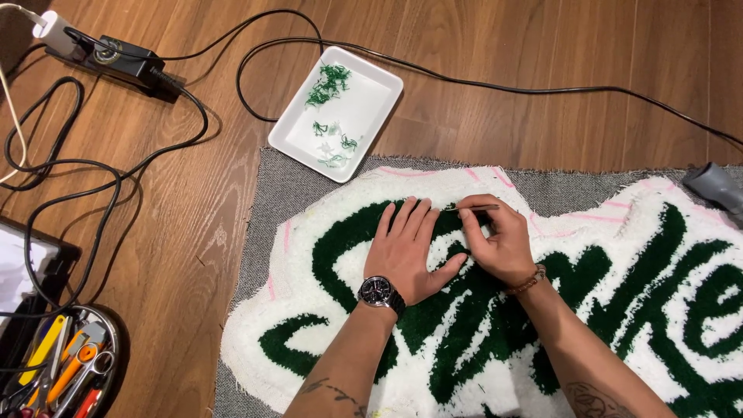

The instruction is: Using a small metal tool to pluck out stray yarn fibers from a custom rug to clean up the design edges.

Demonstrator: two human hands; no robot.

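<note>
Left hand (406, 251) flat, fingers spread, pressing tufted rug (325, 232) on floor; right hand (499, 244) fingers pinched around thin tweezers (472, 207) at green pile; rug soft, floppy, likely best held flat; tweezers light, stiff, slippery, gripped mid-shaft; white tray (371, 101) of 2-tone yarn scraps nearby.

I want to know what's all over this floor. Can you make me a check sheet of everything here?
Surface: wooden floor.
Job's things: white and green tufted rug on grey backing cloth; thin tweezers.
Clutter: white tray with green yarn scraps; tub of tools at lower left.
Grippers: left hand flat on the rug; right hand pinching the tweezers.
Cables: black cords looping from a power adapter; white plug.
Surroundings: grey object at the right edge.
</note>
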